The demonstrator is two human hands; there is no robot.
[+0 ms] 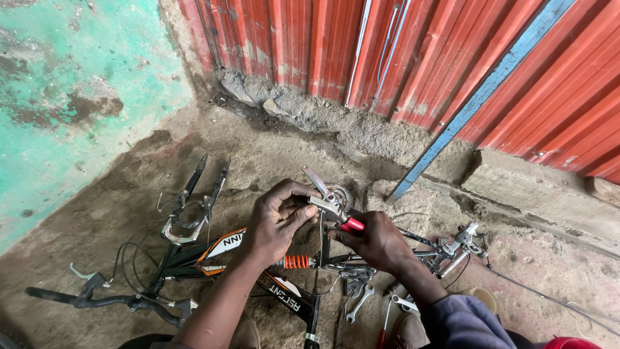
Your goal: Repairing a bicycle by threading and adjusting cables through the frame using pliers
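Observation:
A black bicycle frame (pixel 213 255) with orange and white markings lies upside down on the dirt floor, no wheels on it. My left hand (pixel 276 220) grips the raised crank area beside the silver crank arm (pixel 318 184) and chainring (pixel 338 194). My right hand (pixel 374 240) holds a tool with a red handle (pixel 352 225), its tip against the crank. An orange coil spring (pixel 296 262) shows on the frame below my left wrist. The black front fork (pixel 194 194) points away from me at the left.
Black handlebars (pixel 106 298) lie at the lower left. Wrenches (pixel 359 304) and loose metal parts (pixel 455 245) lie on the ground near my right arm. A red corrugated metal wall (pixel 400 45) and a leaning blue bar (pixel 465 110) stand behind; a green wall (pixel 64 77) is left.

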